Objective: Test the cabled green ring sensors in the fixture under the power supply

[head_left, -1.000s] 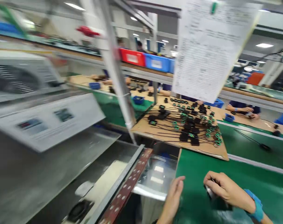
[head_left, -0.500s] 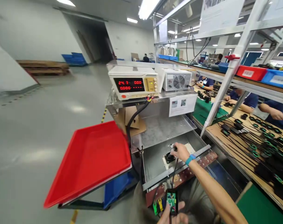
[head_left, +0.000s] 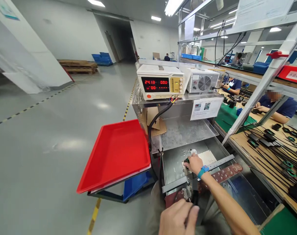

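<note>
The right hand (head_left: 194,163) presses closed fingers on a small black plastic part (head_left: 187,160) seated on the cream fixture plate (head_left: 208,157); light, rigid, best pinched by its sides; the left hand (head_left: 178,218) curls around a dark cabled piece (head_left: 194,195).

Red tray (head_left: 114,155) sits at 9 o'clock of the steel bench (head_left: 185,132). Power supply (head_left: 160,81), display lit red, and fan unit (head_left: 203,80) stand at 12 o'clock.

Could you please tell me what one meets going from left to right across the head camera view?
Stack of wooden pallets → empty red plastic tray → cream power supply with red digits → grey unit with round fan grille → green ring-shaped parts with black cables.
</note>
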`<state>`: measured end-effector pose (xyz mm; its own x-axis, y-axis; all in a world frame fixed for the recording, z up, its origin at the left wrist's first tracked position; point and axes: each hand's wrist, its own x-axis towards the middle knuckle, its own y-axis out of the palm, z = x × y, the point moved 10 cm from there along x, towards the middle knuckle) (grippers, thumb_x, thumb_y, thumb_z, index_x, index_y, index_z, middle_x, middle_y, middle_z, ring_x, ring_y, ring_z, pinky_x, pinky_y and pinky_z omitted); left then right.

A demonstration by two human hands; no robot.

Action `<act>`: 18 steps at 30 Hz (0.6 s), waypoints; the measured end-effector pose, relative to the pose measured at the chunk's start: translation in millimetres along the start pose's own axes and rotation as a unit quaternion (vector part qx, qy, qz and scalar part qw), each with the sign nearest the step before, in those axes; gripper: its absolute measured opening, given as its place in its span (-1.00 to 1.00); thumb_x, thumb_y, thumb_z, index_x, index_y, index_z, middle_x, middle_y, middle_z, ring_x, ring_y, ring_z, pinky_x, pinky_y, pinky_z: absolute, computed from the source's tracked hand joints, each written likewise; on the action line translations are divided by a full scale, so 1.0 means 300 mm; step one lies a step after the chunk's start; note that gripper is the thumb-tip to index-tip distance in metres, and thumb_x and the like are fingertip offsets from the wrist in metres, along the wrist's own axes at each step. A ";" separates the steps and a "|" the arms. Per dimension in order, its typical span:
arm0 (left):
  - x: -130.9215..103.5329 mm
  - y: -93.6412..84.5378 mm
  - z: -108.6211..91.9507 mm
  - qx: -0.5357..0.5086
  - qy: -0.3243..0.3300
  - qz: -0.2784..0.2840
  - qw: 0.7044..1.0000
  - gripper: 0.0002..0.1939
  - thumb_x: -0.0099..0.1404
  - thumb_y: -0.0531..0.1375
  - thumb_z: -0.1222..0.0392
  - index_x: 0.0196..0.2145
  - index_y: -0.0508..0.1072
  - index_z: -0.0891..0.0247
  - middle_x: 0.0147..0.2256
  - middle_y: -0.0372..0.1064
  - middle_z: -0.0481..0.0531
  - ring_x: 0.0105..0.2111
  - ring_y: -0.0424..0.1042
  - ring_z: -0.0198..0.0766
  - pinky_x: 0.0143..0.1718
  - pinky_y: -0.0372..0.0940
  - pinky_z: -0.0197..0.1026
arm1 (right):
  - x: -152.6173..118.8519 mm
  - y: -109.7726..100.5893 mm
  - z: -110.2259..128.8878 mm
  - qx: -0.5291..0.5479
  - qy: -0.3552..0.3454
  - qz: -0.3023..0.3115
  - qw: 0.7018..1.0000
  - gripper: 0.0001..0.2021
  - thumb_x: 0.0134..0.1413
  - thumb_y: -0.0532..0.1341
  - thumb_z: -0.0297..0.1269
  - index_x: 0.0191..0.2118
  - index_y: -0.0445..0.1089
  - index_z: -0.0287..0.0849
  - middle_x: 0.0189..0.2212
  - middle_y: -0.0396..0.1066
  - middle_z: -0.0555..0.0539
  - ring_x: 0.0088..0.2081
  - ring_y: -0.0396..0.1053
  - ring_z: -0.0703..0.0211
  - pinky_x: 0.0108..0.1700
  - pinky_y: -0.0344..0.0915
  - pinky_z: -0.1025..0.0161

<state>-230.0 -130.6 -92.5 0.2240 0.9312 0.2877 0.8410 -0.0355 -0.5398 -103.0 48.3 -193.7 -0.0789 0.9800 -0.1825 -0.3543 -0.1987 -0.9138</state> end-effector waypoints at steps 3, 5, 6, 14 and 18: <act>0.001 0.156 -0.204 0.160 0.274 0.036 0.948 -0.61 0.38 0.20 0.10 -0.60 0.48 0.20 -0.69 0.32 0.08 -0.64 0.22 -0.26 -0.56 -0.21 -0.11 | -0.124 -0.016 0.073 0.084 -0.069 0.073 0.991 -0.49 0.42 -0.02 0.09 -0.20 0.46 -0.26 -0.18 0.48 -0.23 -0.07 0.43 0.00 -0.06 0.33 0.16; -0.034 0.306 -0.237 0.187 0.366 0.077 0.908 -0.56 0.40 0.17 0.07 -0.62 0.47 0.23 -0.72 0.28 0.07 -0.67 0.12 -0.27 -0.58 -0.30 -0.12 | -0.253 0.023 0.145 0.268 -0.111 0.220 0.931 -0.37 0.36 -0.09 0.26 -0.18 0.43 -0.24 -0.30 0.49 -0.15 -0.26 0.46 0.11 -0.22 0.36 0.23; -0.052 0.379 -0.235 0.171 0.390 0.106 0.899 -0.50 0.43 0.11 0.05 -0.64 0.44 0.23 -0.72 0.27 0.07 -0.67 0.05 -0.27 -0.59 -0.31 -0.12 | -0.321 0.031 0.179 0.374 -0.115 0.283 0.876 -0.34 0.30 -0.05 0.34 -0.14 0.41 -0.23 -0.33 0.48 -0.12 -0.34 0.44 0.15 -0.31 0.35 0.26; -0.059 0.397 -0.055 -0.234 0.170 0.170 0.942 -0.28 0.39 -0.25 -0.39 -0.71 0.18 0.11 -0.65 0.23 0.06 -0.59 0.16 -0.20 -0.51 0.02 -0.09 | -0.512 -0.022 0.081 0.583 -0.035 0.150 0.798 -0.45 0.26 0.10 0.30 -0.29 0.33 -0.19 -0.69 -0.08 0.21 -0.64 -0.19 0.40 -0.58 -0.16 0.37; -0.013 0.111 0.149 -0.251 -0.090 -0.067 0.962 -0.62 0.41 0.09 -0.19 -0.31 0.51 0.12 -0.41 0.46 0.09 -0.37 0.42 -0.14 -0.29 0.28 -0.08 | -0.581 0.000 0.060 0.521 -0.061 0.120 0.843 -0.43 0.31 0.04 0.29 -0.33 0.32 -0.20 -0.60 0.01 0.13 -0.55 -0.05 0.35 -0.50 -0.12 0.32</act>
<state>-224.9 -119.2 -147.0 0.0463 0.9856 0.1624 0.9982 -0.0395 -0.0452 -106.0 -122.5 -155.4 -0.3372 0.9154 -0.2200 -0.9356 -0.3517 -0.0294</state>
